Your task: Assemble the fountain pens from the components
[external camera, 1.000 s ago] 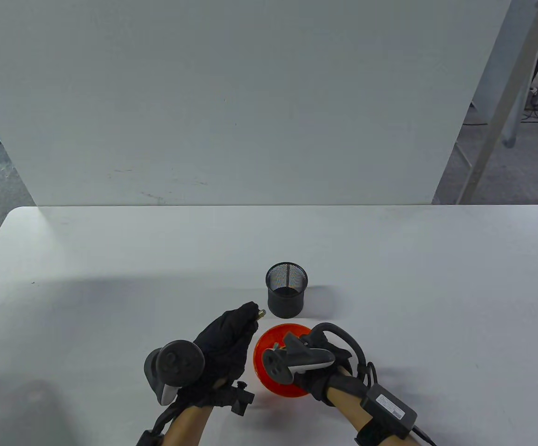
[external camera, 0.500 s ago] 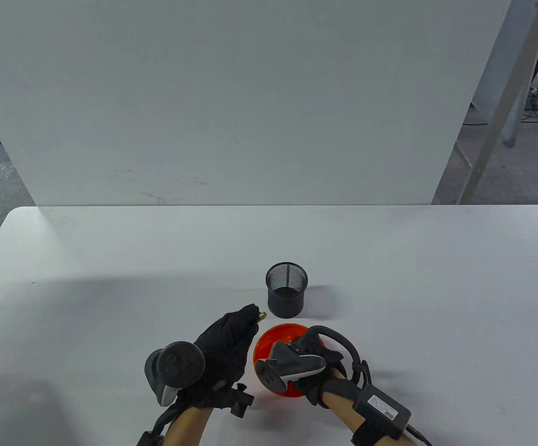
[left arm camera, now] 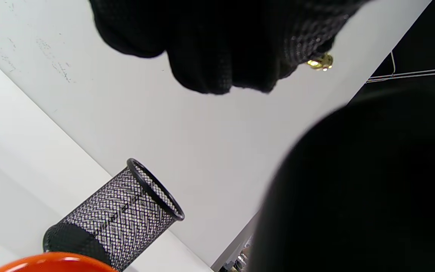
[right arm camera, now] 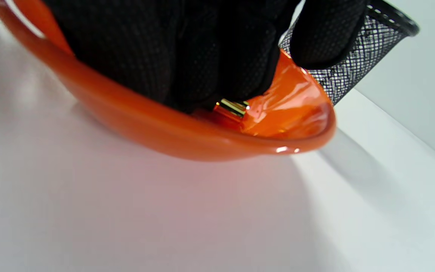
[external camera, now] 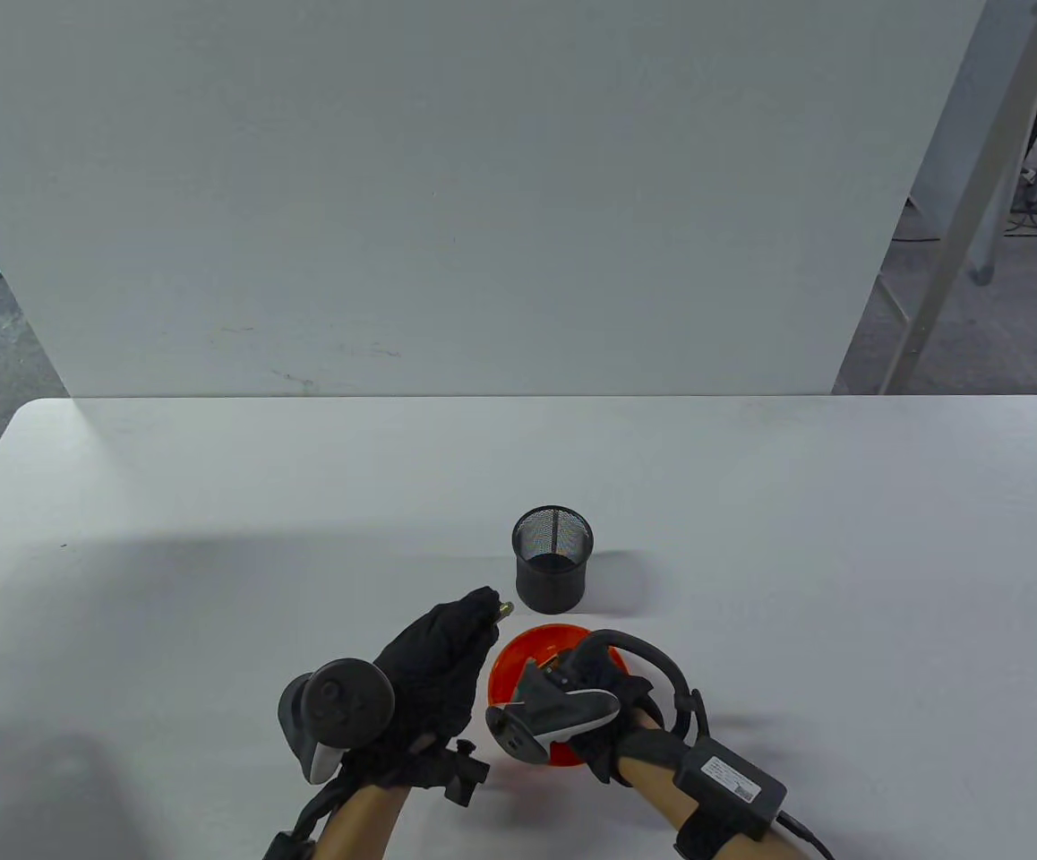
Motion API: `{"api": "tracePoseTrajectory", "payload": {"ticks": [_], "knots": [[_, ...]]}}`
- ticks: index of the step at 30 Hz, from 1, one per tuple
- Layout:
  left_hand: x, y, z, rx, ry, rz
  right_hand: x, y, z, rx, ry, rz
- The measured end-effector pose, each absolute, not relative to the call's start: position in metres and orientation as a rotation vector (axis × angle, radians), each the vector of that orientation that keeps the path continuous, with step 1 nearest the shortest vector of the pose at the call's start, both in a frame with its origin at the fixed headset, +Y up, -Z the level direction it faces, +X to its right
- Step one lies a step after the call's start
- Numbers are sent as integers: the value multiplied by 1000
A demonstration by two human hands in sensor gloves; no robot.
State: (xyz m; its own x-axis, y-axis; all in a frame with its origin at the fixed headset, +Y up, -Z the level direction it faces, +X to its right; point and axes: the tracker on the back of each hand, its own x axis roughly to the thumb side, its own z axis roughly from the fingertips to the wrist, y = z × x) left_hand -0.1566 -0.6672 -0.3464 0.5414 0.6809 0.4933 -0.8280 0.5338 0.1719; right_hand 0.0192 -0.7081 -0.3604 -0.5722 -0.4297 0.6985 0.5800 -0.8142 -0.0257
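Note:
An orange bowl [external camera: 518,663] sits on the white table near the front edge, with a black mesh pen cup [external camera: 552,557] just behind it. My left hand [external camera: 447,645] hovers left of the bowl and grips a pen part; only its gold tip [external camera: 504,608] sticks out of the fist, also seen in the left wrist view [left arm camera: 320,62]. My right hand [external camera: 595,667] reaches down into the bowl. In the right wrist view its fingers [right arm camera: 217,56] are in the bowl [right arm camera: 157,124], closed down over a gold-banded pen part [right arm camera: 232,107]. Whether they grip it is hidden.
The mesh cup also shows in the left wrist view [left arm camera: 123,215] and the right wrist view [right arm camera: 357,64]. A white upright panel [external camera: 483,197] stands behind the table. The table's front edge is close to both wrists.
My right hand has shifted a little left and lower into the bowl. The left hand has stayed still with its part.

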Motion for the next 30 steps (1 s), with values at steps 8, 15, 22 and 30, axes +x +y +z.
{"api": "tracePoseTrajectory", "payload": {"ticks": [8,15,22,30], "knots": [[-162,-667,-346,415,-384,970,14,-704,-359,-1017,-288,-2309],[-163,-667,-346,407,-378,974,16,-703,-358,-1034,-267,-2330],[-164,-667,-347,399,-370,977,17,-701,-360,-1014,-285,-2369],[-167,-666,-346,408,-364,989,17,-705,-358,-1040,-270,-2360]]}}
